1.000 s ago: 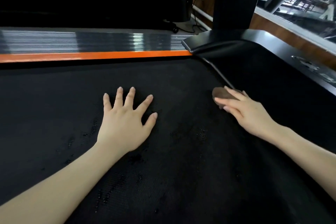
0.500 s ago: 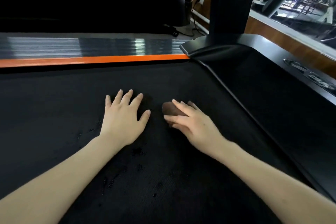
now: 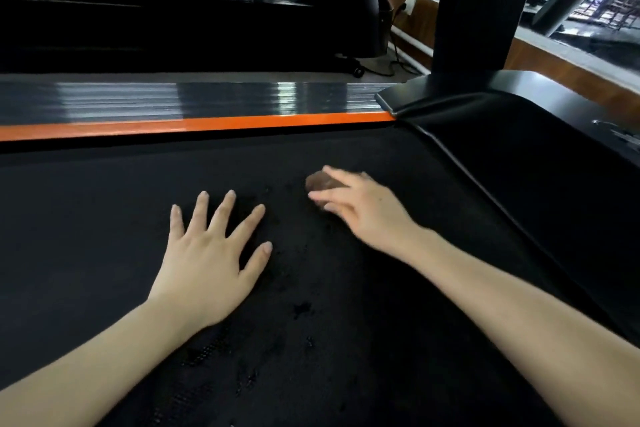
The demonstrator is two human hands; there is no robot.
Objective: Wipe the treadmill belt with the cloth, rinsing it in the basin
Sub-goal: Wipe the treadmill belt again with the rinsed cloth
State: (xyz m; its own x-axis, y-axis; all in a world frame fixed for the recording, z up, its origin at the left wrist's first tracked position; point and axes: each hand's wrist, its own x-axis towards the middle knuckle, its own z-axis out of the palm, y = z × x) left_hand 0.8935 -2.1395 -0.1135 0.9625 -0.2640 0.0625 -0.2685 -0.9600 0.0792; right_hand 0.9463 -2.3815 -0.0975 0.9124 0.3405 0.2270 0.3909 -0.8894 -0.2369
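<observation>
My right hand has its grip curled round the one brown cloth at frame centre on the treadmill belt. My left hand lies flat, fingers spread. The emblem at right is unreadable.

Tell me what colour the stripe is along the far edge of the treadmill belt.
Orange; the stripe runs beside the black treadmill belt, clearest in the head view.

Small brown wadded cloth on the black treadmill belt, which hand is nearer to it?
Right. The right hand grips the small brown wadded cloth; the left hand lies flat on the black treadmill belt, apart, to the cloth's left.
</observation>
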